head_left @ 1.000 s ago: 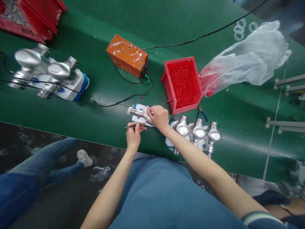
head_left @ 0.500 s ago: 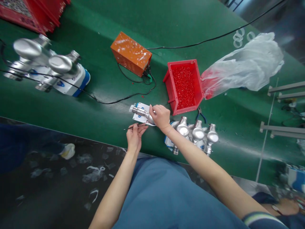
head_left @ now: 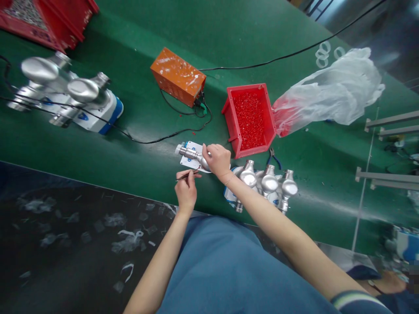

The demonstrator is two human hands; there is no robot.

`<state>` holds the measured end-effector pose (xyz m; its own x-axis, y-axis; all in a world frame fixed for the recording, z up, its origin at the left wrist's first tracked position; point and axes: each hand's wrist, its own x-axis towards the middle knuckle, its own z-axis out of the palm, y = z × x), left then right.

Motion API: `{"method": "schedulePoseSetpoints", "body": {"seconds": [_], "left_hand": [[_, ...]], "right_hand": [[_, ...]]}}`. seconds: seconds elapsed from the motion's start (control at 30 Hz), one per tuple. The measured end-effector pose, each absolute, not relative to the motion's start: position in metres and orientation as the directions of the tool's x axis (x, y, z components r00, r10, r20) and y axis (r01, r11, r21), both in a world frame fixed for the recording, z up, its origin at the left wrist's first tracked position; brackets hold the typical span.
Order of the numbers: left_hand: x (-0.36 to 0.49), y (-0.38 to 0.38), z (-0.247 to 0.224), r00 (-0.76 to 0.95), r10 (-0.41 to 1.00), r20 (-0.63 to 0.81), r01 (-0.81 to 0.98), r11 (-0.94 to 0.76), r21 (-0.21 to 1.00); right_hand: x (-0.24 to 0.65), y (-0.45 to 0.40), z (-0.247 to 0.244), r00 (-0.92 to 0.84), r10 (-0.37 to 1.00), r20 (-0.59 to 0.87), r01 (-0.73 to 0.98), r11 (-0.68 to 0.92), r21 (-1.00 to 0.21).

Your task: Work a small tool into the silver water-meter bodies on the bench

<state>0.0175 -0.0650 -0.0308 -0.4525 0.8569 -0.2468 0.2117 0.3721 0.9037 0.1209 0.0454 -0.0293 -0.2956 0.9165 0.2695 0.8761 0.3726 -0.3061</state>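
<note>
My left hand (head_left: 186, 187) is closed on a thin dark tool (head_left: 183, 176), whose tip lies by the lower edge of a white plate with blue marks (head_left: 186, 162). A silver metal fitting (head_left: 191, 153) lies over that plate, with a clear cap at its left end. My right hand (head_left: 218, 159) is wrapped round the rounded right part of the fitting, partly hiding it. Just right of my right wrist stand several silver fittings (head_left: 269, 184) on white and blue pieces.
A red bin of small red parts (head_left: 250, 122) stands beyond my right hand, near pliers (head_left: 274, 158) and a plastic bag (head_left: 330, 91). An orange box (head_left: 178, 76) with cables is farther back. More silver fittings (head_left: 83, 89) and another red bin (head_left: 70, 22) are at left.
The view has shifted slightly. My left hand has turned a little, its fingers curled more around the tool. My right hand keeps its hold on the fitting. The person's leg and shoe at lower left have gone.
</note>
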Motion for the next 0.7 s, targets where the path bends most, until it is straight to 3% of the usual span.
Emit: {"method": "schedulePoseSetpoints", "body": {"seconds": [0.23,0.33,0.5,0.7], "left_hand": [[0.027,-0.066,-0.038,-0.417,0.904,-0.095,0.475,0.307,0.825],[0.036,-0.066,-0.037,-0.462,0.882,-0.096,0.469,0.335,0.817],[0.048,-0.061,-0.034,-0.633,0.75,-0.188,0.246,0.426,0.87],[0.042,-0.052,-0.039,-0.613,0.694,-0.377,-0.177,0.344,0.922]], "right_hand": [[0.122,0.046,-0.029,-0.295,0.917,0.269,0.876,0.372,-0.308],[0.121,0.045,-0.028,-0.282,0.923,0.26,0.878,0.358,-0.318],[0.121,0.041,-0.03,-0.189,0.951,0.246,0.903,0.267,-0.336],[0.121,0.039,-0.034,-0.158,0.949,0.272,0.902,0.251,-0.35]]}}
